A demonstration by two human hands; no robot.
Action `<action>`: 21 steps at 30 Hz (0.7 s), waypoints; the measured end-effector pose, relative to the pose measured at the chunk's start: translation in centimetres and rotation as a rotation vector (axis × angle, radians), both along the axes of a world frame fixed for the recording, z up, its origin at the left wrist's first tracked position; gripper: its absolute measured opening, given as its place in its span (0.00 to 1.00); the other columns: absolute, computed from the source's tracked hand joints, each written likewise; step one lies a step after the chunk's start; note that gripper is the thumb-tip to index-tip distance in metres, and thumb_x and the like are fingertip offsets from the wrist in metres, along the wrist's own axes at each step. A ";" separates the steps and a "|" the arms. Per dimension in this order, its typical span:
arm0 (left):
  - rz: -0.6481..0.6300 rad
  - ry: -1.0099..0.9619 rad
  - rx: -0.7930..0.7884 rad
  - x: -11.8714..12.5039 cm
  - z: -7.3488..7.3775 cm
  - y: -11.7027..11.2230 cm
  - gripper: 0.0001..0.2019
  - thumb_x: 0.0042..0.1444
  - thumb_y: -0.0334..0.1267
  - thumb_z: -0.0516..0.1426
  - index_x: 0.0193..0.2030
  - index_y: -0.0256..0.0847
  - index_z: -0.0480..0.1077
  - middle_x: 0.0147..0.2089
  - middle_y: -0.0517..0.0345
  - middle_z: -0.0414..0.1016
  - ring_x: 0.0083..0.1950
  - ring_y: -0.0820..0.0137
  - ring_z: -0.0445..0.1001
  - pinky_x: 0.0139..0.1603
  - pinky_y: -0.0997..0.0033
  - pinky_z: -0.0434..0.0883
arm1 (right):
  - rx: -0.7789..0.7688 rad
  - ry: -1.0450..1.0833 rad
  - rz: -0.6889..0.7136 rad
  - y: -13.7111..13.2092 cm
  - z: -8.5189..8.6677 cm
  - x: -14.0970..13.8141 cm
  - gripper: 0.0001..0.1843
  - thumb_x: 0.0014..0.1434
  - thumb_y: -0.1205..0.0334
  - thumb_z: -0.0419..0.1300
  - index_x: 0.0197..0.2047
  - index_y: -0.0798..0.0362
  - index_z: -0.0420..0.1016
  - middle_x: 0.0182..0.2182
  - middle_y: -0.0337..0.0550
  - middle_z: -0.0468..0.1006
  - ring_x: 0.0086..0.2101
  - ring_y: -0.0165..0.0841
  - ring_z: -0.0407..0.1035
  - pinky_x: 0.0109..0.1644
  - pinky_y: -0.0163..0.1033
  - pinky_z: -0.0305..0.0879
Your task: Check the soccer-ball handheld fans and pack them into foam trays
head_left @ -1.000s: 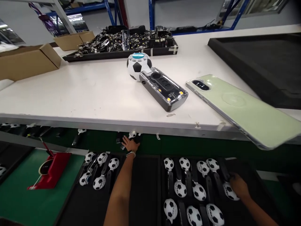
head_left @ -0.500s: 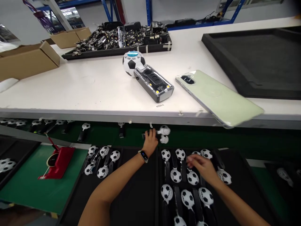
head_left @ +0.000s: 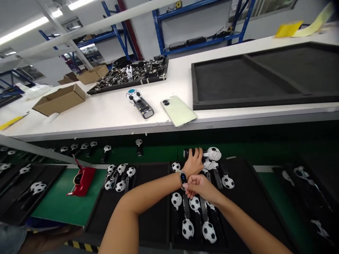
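Note:
My left hand (head_left: pixel 195 162) is closed round the dark handle of a football-headed hand fan (head_left: pixel 209 153) and holds it above the far edge of a black tray (head_left: pixel 238 197). A second fan head shows just under it. My right hand (head_left: pixel 199 186) is curled, its fingers pinched at the smart band (head_left: pixel 182 178) on my left wrist. Several more football fans (head_left: pixel 194 215) lie in rows in the tray below both hands.
A left tray (head_left: pixel 148 208) holds a few fans (head_left: pixel 118 176). A red fixture (head_left: pixel 83 180) stands on a green mat. On the white bench lie a clear-cased fan (head_left: pixel 140 102), a green phone (head_left: pixel 178 110), cardboard boxes (head_left: pixel 60 100), a parts tray (head_left: pixel 132 76) and empty black trays (head_left: pixel 265 77).
My left hand picked fans off the green belt and carried them right, over the right tray. My right hand left the tray's fans and came to my left wrist. The view pulled back.

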State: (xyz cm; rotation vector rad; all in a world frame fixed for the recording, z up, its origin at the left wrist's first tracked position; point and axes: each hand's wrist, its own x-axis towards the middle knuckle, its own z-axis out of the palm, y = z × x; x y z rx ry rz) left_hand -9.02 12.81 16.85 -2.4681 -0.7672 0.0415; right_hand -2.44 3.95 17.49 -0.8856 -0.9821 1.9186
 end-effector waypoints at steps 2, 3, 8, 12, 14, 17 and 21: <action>0.038 -0.025 -0.011 1.6 1.1 -1.3 0.15 0.58 0.29 0.47 0.40 0.30 0.75 0.60 0.34 0.61 0.57 0.50 0.62 0.53 0.47 0.62 | 0.066 0.026 0.025 -1.3 0.6 2.1 0.19 0.43 0.53 0.69 0.23 0.58 0.67 0.20 0.42 0.76 0.21 0.29 0.70 0.24 0.32 0.65; 0.071 -0.049 -0.035 2.3 1.6 -2.0 0.14 0.57 0.30 0.49 0.39 0.30 0.76 0.60 0.34 0.61 0.57 0.49 0.61 0.53 0.46 0.61 | 0.096 0.042 0.054 -2.0 0.8 3.5 0.18 0.44 0.53 0.69 0.24 0.58 0.68 0.22 0.43 0.77 0.22 0.29 0.70 0.25 0.32 0.65; 0.396 -0.481 -0.473 4.6 3.5 -6.2 0.21 0.39 0.43 0.66 0.41 0.37 0.76 0.60 0.37 0.58 0.56 0.46 0.60 0.52 0.47 0.62 | 0.112 0.115 -0.141 -5.0 -0.8 12.7 0.16 0.50 0.52 0.65 0.25 0.56 0.68 0.21 0.40 0.75 0.19 0.26 0.66 0.22 0.30 0.60; 0.563 -1.060 -0.928 6.0 3.7 -9.4 0.25 0.37 0.51 0.66 0.42 0.40 0.77 0.54 0.42 0.64 0.54 0.52 0.64 0.53 0.55 0.63 | -0.034 0.149 -0.712 -5.7 -4.5 19.3 0.20 0.52 0.50 0.63 0.19 0.54 0.64 0.16 0.36 0.68 0.18 0.24 0.61 0.21 0.29 0.57; 0.531 -1.304 -1.144 7.1 3.5 -11.1 0.21 0.41 0.50 0.65 0.38 0.37 0.77 0.46 0.46 0.69 0.47 0.58 0.68 0.49 0.61 0.66 | -0.140 0.123 -0.749 -5.6 -5.8 20.7 0.18 0.52 0.50 0.63 0.21 0.55 0.68 0.20 0.40 0.72 0.23 0.26 0.66 0.24 0.29 0.61; 0.400 -1.621 -1.607 9.0 2.5 -13.7 0.17 0.40 0.47 0.66 0.34 0.35 0.76 0.32 0.54 0.72 0.34 0.68 0.69 0.38 0.68 0.67 | -0.204 0.228 -0.501 -5.5 -6.0 20.5 0.17 0.53 0.49 0.61 0.35 0.56 0.75 0.34 0.47 0.79 0.37 0.33 0.73 0.38 0.34 0.68; 0.317 -1.961 -2.028 11.4 0.5 -16.8 0.18 0.38 0.49 0.66 0.32 0.37 0.74 0.31 0.56 0.75 0.32 0.70 0.71 0.38 0.68 0.69 | -0.154 0.463 -0.302 -5.5 -3.8 19.4 0.14 0.50 0.53 0.62 0.35 0.55 0.75 0.29 0.44 0.79 0.30 0.36 0.73 0.33 0.38 0.71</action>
